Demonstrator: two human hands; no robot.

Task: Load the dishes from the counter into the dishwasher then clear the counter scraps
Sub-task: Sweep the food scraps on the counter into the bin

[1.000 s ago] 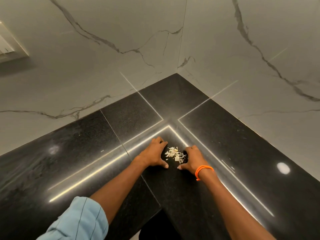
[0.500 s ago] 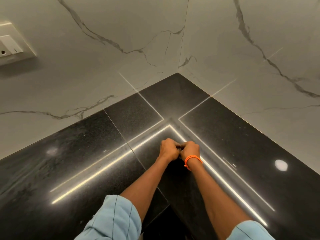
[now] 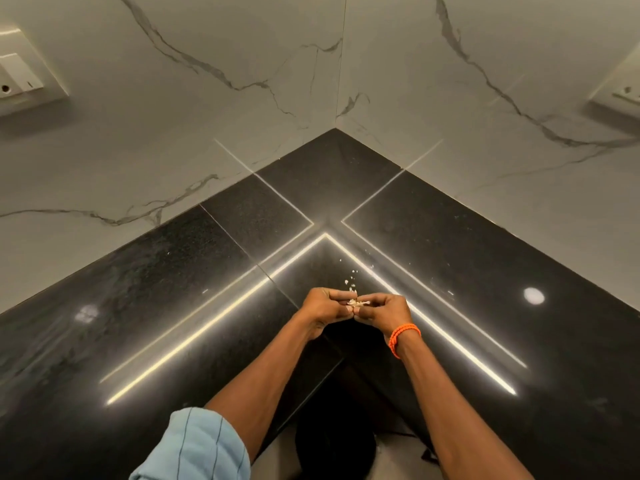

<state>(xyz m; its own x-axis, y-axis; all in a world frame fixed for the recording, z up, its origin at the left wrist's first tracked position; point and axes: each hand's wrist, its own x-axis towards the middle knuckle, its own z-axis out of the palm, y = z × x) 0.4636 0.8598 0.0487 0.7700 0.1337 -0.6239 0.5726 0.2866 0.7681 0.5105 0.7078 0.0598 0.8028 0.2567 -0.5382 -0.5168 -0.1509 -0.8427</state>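
Both hands meet above the surface's (image 3: 173,306) inner corner, left hand (image 3: 323,306) and right hand (image 3: 382,311) pinching the scraps (image 3: 356,302) between them, stray crumbs (image 3: 351,280) lying just beyond.

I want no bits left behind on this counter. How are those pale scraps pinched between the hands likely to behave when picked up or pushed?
The scraps look like thin, light flakes, so probably crumbly. Loose crumbs lie on the glossy black counter just beyond the left hand and right hand, so pinching likely sheds bits; pushed, they should slide easily.
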